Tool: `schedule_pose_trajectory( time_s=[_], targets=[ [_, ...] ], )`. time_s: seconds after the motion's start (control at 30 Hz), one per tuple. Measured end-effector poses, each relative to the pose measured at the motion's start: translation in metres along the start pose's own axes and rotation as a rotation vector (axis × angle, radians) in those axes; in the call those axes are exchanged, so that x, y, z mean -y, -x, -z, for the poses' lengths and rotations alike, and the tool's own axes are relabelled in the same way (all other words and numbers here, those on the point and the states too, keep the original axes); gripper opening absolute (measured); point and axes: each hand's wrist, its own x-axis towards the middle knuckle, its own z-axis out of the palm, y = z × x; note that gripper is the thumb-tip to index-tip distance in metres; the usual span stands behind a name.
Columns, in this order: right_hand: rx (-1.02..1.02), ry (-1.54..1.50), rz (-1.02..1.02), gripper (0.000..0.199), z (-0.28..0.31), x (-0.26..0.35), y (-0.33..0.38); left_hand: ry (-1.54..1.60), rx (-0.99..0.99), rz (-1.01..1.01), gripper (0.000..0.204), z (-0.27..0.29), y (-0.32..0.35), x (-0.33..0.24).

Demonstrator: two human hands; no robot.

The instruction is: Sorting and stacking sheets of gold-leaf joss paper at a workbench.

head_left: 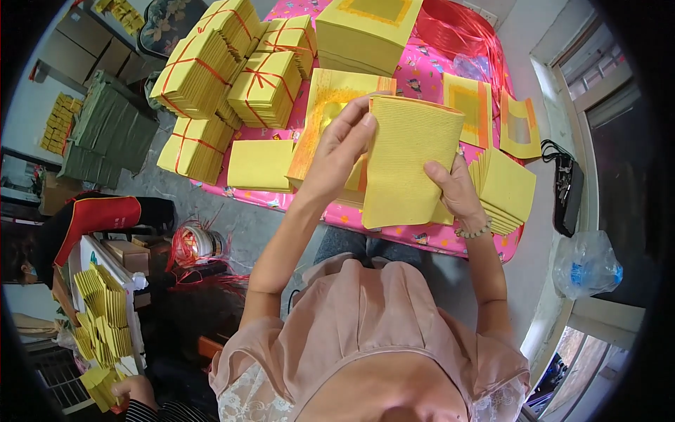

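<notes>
Both my hands hold up a folded yellow paper (411,165) with a ribbed surface and an orange inner edge at its top. The fingers of my left hand (341,144) close on its upper left edge, thumb in front. My right hand (460,186) grips the lower right side, its thumb pressed on the front face. Beneath lies a stack of yellow sheets with orange borders (308,158), partly hidden by my left arm. Folded yellow papers (512,186) lie fanned beside my right hand. A low stack of folded yellow paper (260,163) rests to the left.
The table has a pink patterned cover (416,79). Yellow bundles tied with red string (200,70) and a tall paper stack (357,50) stand at the back. Red string (467,35) is heaped behind. Lower left, another person's hand (135,389) touches yellow paper.
</notes>
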Motion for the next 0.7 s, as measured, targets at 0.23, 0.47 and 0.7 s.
schedule_pose_trajectory(
  time_s=[0.23,0.47,0.7],
  targets=[
    [0.011,-0.117,-0.016,0.048,0.006,-0.005,0.010,0.098,0.005,0.029,0.036,-0.008,0.000,-0.005],
    [0.056,0.031,-0.041,0.047,0.007,-0.003,0.013,-0.130,-0.114,-0.007,0.029,-0.001,-0.011,0.001],
    [-0.075,-0.036,-0.075,0.040,0.002,0.002,0.001,0.265,-0.060,0.133,0.044,0.007,-0.009,0.010]
  ],
)
